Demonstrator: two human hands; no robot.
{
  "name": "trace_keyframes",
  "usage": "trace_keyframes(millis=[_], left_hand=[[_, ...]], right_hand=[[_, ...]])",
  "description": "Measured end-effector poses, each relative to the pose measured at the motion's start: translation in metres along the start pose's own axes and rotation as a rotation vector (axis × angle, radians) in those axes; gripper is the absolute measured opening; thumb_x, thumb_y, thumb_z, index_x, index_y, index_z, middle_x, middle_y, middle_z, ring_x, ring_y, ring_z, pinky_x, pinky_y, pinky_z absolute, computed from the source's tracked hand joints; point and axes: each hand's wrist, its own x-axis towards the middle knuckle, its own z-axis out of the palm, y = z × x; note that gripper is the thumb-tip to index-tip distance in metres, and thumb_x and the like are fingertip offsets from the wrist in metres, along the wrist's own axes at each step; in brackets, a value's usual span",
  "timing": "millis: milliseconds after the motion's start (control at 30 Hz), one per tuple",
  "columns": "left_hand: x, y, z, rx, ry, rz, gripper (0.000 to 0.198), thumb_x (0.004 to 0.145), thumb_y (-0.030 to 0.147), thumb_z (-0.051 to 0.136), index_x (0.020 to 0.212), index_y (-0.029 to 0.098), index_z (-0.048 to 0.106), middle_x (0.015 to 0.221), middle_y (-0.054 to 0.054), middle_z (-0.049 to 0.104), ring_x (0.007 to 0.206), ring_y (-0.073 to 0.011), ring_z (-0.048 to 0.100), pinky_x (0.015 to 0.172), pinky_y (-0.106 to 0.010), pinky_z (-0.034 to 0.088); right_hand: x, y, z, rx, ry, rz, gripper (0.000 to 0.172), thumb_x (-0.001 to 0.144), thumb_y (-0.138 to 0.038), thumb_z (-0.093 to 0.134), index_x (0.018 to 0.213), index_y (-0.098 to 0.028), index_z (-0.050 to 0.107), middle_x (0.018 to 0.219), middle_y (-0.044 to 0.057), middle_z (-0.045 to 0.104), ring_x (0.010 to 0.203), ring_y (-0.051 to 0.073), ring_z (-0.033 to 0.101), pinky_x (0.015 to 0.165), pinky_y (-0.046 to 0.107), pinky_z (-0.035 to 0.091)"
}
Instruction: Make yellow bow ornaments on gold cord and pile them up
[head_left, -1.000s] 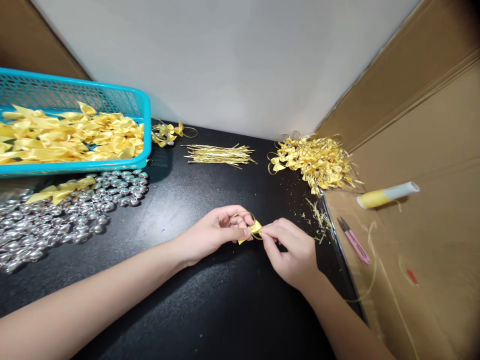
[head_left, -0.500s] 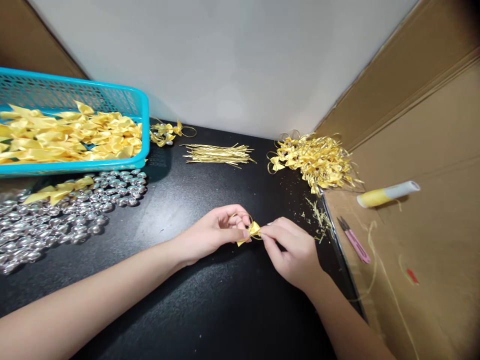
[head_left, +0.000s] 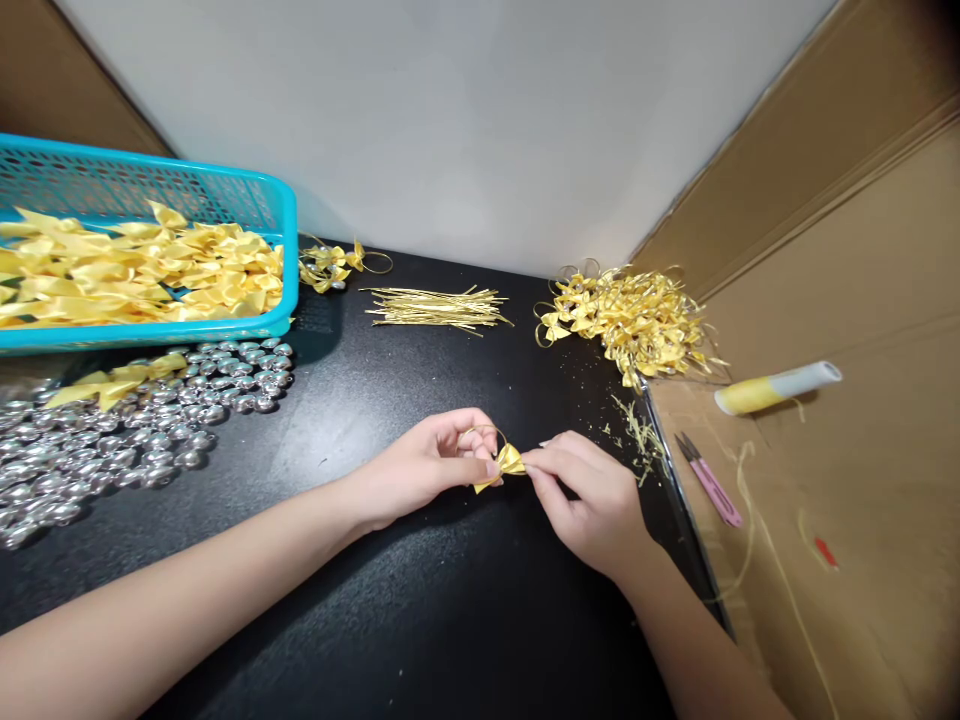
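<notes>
A small yellow satin ribbon bow (head_left: 511, 460) is held between my two hands above the black table. My left hand (head_left: 454, 455) pinches the bow's left part between thumb and fingers. A thin gold cord loop (head_left: 501, 432) arches up from the bow by the left fingers. With thumb and forefinger, my right hand (head_left: 585, 495) pinches the right edge of the bow; whether cord is also caught there, I cannot tell. Part of the bow lies hidden behind the left thumb.
A turquoise basket (head_left: 289, 260) of yellow bows stands at the left, with silver beads (head_left: 187, 440) in front. Cut gold cords (head_left: 439, 308) lie at the back. Finished-looking looped bows (head_left: 637, 320) are heaped at the right, near pink-handled snips (head_left: 712, 485) and a tube (head_left: 776, 388).
My right hand has shifted slightly right, and the bow's right side now looks more spread out. My left hand has stayed almost still.
</notes>
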Motion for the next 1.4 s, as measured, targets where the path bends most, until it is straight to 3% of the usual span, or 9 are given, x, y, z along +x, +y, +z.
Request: trace_keyframes(millis=[633, 1300, 1400], left_hand=[[0.001, 0.001, -0.002, -0.007, -0.025, -0.064, 0.016, 0.072, 0.015, 0.072, 0.074, 0.014, 0.056, 0.062, 0.004, 0.061, 0.061, -0.008, 0.052, 0.062, -0.021, 0.036], [0.002, -0.009, -0.002, -0.136, -0.051, -0.05, 0.022, 0.073, 0.017, 0.077, 0.078, 0.014, 0.056, 0.066, 0.002, 0.068, 0.064, -0.0083, 0.059, 0.063, -0.02, 0.039], [0.001, -0.009, -0.001, -0.143, -0.071, -0.008, 0.022, 0.076, 0.02, 0.076, 0.081, 0.015, 0.055, 0.067, 0.002, 0.068, 0.066, -0.0083, 0.059, 0.064, -0.02, 0.039]], right_hand=[[0.0, 0.001, 0.0, -0.009, -0.079, -0.031, 0.02, 0.089, -0.004, 0.052, 0.079, -0.015, 0.065, 0.069, 0.005, 0.059, 0.069, 0.017, 0.056, 0.066, 0.03, 0.047], [-0.004, -0.004, 0.012, 0.063, 0.013, 0.017, 0.019, 0.087, -0.002, 0.053, 0.083, -0.016, 0.065, 0.068, 0.004, 0.061, 0.065, 0.015, 0.054, 0.063, 0.029, 0.046], [-0.002, -0.005, 0.01, 0.124, 0.065, 0.081, 0.018, 0.087, -0.003, 0.055, 0.081, -0.017, 0.065, 0.069, 0.004, 0.063, 0.064, 0.014, 0.056, 0.061, 0.028, 0.047]])
